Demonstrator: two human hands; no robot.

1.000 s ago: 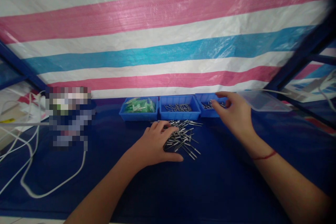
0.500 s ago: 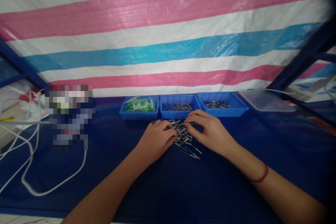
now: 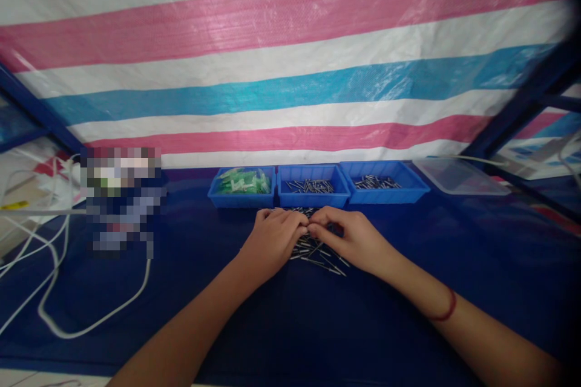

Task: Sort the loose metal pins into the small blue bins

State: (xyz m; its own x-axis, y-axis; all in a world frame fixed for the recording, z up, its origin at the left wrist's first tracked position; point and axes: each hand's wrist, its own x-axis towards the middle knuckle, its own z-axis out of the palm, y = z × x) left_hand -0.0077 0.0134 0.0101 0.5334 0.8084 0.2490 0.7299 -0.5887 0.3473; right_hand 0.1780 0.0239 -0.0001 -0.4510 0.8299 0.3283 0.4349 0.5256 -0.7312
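Observation:
A pile of thin silver metal pins (image 3: 315,251), thicker at one end like blind rivets, lies on the blue tabletop (image 3: 290,326). Over its left side is my left hand (image 3: 276,236), fingers curled and closed. My right hand (image 3: 351,236), with a red cord at the wrist, pinches thumb and forefinger together above the pile. The fingertips of both hands meet over the pins. Whatever they grip there is too small or hidden to make out.
Behind the pile stand three blue bins: the left bin (image 3: 240,201) with green and clear pieces, the middle bin (image 3: 313,199) and right bin (image 3: 388,195) with metal pins. A clear lid (image 3: 460,178) lies far right. White cables (image 3: 91,332) loop on the left.
My right hand has come left and slightly down from the pile's right edge, so its fingertips now meet the left hand's. The left hand has shifted only slightly.

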